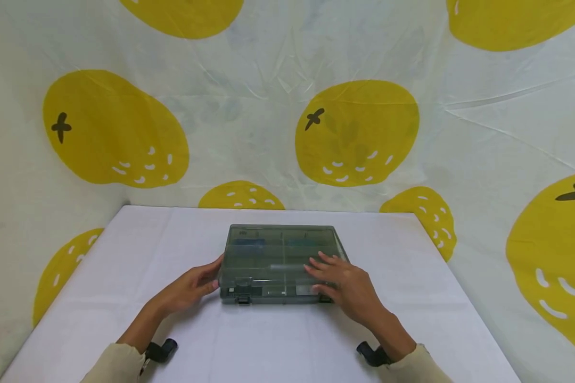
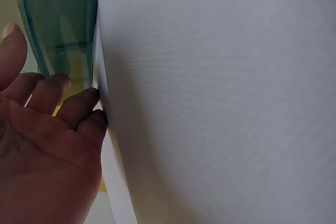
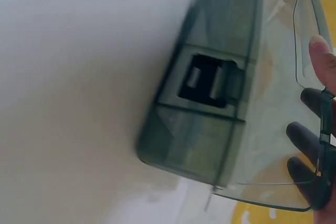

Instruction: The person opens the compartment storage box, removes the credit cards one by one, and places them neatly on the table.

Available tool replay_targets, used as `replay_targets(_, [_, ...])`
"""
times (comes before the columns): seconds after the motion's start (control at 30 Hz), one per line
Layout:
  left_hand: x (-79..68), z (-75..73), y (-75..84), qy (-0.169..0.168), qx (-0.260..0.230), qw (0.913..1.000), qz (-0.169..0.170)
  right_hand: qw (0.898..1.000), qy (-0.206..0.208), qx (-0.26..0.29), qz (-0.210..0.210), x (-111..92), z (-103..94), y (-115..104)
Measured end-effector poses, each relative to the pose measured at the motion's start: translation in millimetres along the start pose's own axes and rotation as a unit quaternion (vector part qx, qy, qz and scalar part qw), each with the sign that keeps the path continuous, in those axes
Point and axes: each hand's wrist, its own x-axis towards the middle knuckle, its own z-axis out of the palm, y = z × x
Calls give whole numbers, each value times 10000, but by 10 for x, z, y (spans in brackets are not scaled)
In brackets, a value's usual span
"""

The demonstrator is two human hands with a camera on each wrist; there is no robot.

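Note:
A translucent dark green compartment box (image 1: 268,260) lies on the white table, its clear lid (image 3: 278,77) tilted up a little at the front. My right hand (image 1: 347,287) holds the front right part of the lid. In the right wrist view the thumb (image 3: 321,59) is on the lid's inner side, and the other fingers show dark through the plastic. My left hand (image 1: 189,287) touches the left side of the box with fingers loosely bent, seen close in the left wrist view (image 2: 52,129). A black latch (image 1: 243,299) shows on the front; inside contents are blurred.
The white-covered table (image 1: 182,229) spreads around the box. Behind and beside it hangs a white cloth (image 1: 249,133) with large yellow fruit prints. Black wrist cameras (image 1: 162,351) are strapped near both sleeves.

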Motion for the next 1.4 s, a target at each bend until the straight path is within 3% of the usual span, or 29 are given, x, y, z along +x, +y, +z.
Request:
replay_targets(0.27, [-14,5,60,18,242,9988,-435,9980,516,109,-351,116,-122,156])
replay_targets(0.53, [-23,28,65,134,369,9971,-659,9948,754,661,-147,221,-261,319])
replay_targets(0.83, [9,59,75,171,556,9969,-528,9828,1109,1455,265,366,-373,496])
replay_targets(1.4, [27,48,101,93,567,9969,-540,9639,1819,1848,603,677,-423,704])
